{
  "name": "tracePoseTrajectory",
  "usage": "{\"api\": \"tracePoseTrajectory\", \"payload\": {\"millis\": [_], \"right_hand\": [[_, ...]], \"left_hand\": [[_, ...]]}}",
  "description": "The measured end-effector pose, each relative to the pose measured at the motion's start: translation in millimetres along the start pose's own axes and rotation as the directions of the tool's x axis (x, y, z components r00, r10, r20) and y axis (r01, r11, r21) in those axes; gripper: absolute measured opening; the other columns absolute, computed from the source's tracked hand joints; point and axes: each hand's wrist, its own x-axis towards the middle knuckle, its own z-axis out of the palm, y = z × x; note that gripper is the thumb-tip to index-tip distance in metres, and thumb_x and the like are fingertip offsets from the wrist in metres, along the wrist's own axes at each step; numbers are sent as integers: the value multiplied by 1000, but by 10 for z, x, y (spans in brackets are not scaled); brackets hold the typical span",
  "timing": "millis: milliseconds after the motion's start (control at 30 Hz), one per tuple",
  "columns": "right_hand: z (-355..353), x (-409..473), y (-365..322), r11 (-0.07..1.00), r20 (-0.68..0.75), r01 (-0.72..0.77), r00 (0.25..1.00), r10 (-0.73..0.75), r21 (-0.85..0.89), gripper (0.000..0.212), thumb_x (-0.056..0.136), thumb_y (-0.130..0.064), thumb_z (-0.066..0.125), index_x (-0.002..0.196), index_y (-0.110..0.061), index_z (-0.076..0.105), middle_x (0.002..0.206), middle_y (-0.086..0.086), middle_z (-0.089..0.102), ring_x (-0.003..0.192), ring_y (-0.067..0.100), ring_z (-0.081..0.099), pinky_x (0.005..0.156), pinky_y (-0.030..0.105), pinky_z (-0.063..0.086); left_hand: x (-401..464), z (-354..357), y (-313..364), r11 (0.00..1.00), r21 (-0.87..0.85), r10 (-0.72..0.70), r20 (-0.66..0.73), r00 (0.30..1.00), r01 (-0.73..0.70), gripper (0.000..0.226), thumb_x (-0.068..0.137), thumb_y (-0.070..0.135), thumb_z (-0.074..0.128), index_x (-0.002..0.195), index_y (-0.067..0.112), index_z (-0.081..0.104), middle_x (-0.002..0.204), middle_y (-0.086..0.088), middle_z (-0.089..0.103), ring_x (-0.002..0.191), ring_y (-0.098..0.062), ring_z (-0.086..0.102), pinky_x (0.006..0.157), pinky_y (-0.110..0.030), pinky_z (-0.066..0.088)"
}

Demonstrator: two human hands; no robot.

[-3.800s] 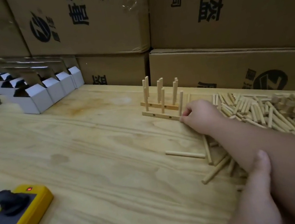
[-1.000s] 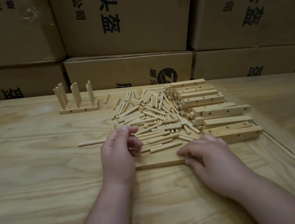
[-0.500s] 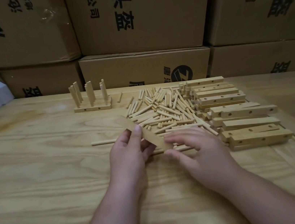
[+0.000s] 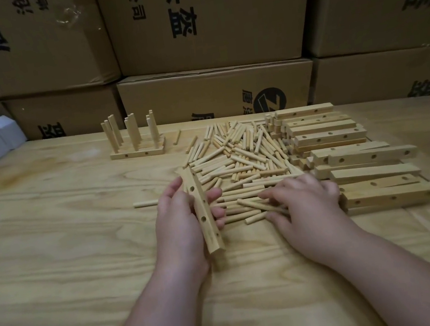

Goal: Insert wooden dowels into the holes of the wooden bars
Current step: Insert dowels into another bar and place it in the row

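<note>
Left hand [image 4: 179, 223] grips drilled wooden bar [image 4: 202, 211], holes up – right hand [image 4: 304, 205], fingers spread, rests on dowel pile [image 4: 235, 160]; finished bars [image 4: 137, 146] at 11 o'clock.

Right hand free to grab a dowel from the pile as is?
Probably yes. The right hand already lies over the near edge of the dowel pile, fingers spread on loose dowels, nothing on top of them. The left hand holds the bar off to the side, clear.
</note>
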Motion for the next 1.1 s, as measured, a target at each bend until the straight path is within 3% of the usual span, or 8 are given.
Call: {"api": "tracePoseTrajectory", "payload": {"millis": [67,167,367,667,767,900,1000,1100], "right_hand": [[11,2,-7,1000,18,-8,1000,8,-7,30,93,-46,59,123,-45,62,112,-22,55,116,10,36,89,34,14],[12,1,-31,999,34,-12,999,13,-30,24,95,-43,56,118,-43,63,109,-19,54,115,12,36,91,36,14],[28,-11,-31,1000,2,-11,1000,11,-21,17,94,-40,58,109,-41,64,109,-21,58,111,11,38,85,34,13],[35,-9,-43,997,14,-77,997,78,-24,23,98,-37,49,116,-38,63,106,-17,51,112,13,38,90,36,15],[4,-8,-47,992,-38,-110,993,112,54,23,100,-34,49,118,-37,61,111,-17,51,115,13,39,96,36,17],[-40,18,-61,975,-105,-124,984,145,185,21,101,-28,47,118,-34,58,110,-21,51,115,10,44,97,35,23],[-46,10,-62,963,-138,-117,978,154,244,21,101,-27,49,119,-32,58,103,-20,56,108,8,48,94,32,24],[-38,5,-61,957,-164,-104,975,153,271,20,100,-25,51,118,-31,59,100,-20,58,103,6,49,92,31,23]], "left_hand": [[-25,5,18,1000,26,16,4,1000,-16,38,94,7,34,114,33,52,89,-17,78,48,-19,61,40,-27,47],[-66,19,40,1000,5,-7,59,998,7,34,96,6,37,112,26,60,96,-19,77,56,-24,68,46,-30,54],[-94,17,86,988,-138,-43,169,985,67,41,99,28,36,126,12,62,104,-22,76,77,-32,77,60,-36,63],[-94,12,60,992,-112,-29,256,966,60,33,106,18,31,124,4,56,107,-19,76,86,-32,77,62,-34,63],[-86,15,26,999,-43,14,213,977,-5,34,107,34,39,114,11,63,85,-13,76,69,-27,74,56,-32,60],[-53,18,-24,999,28,38,124,992,-42,39,100,42,53,78,17,73,69,-5,66,57,-19,64,49,-30,52],[-59,27,-29,1000,13,23,142,990,-26,20,93,32,64,100,14,71,79,-11,72,58,-19,67,48,-28,53],[-64,50,-17,998,44,28,110,994,-33,46,85,29,75,122,16,51,83,-14,73,50,-18,62,43,-26,50]]}}
